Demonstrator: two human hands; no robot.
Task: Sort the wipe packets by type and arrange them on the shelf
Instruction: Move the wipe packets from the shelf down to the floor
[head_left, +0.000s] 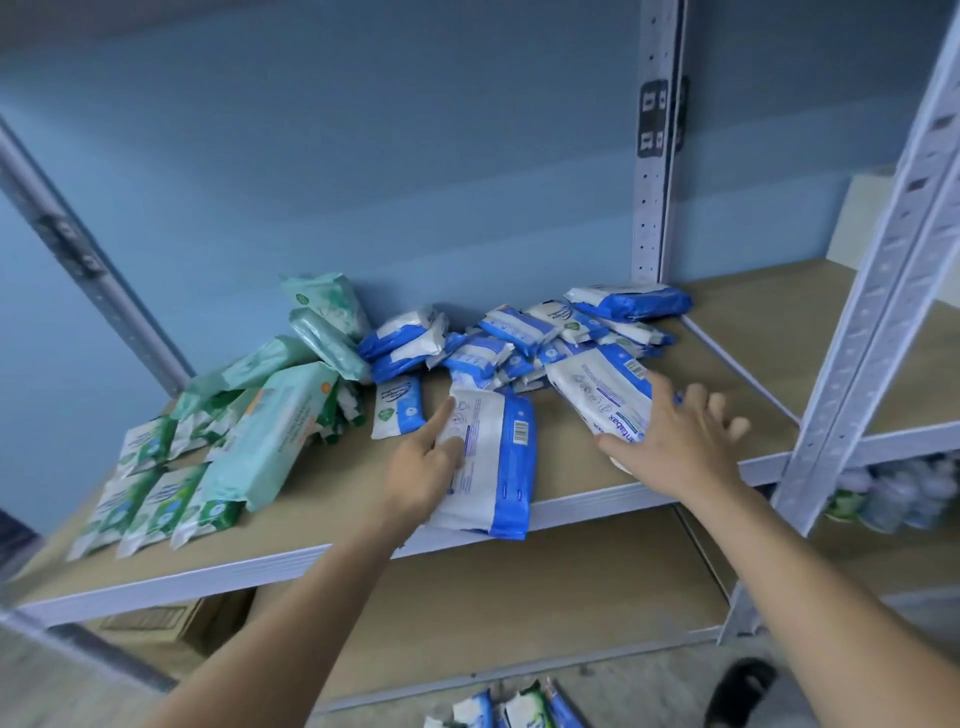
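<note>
On the left hand (423, 470) the index finger is laid straight along the edge of a large blue packet (493, 457), thumb pressed on its face; whether the other fingers curl beneath cannot be told. The fingers of the right hand (675, 441) are spread flat on a second blue packet (602, 395). Both packets lie at the front of the shelf (332, 483), before the blue heap (519, 338); green packets (270, 431) are grouped to the left. Sorting of the blue type is judged under way; next, both packets need squaring side by side.
</note>
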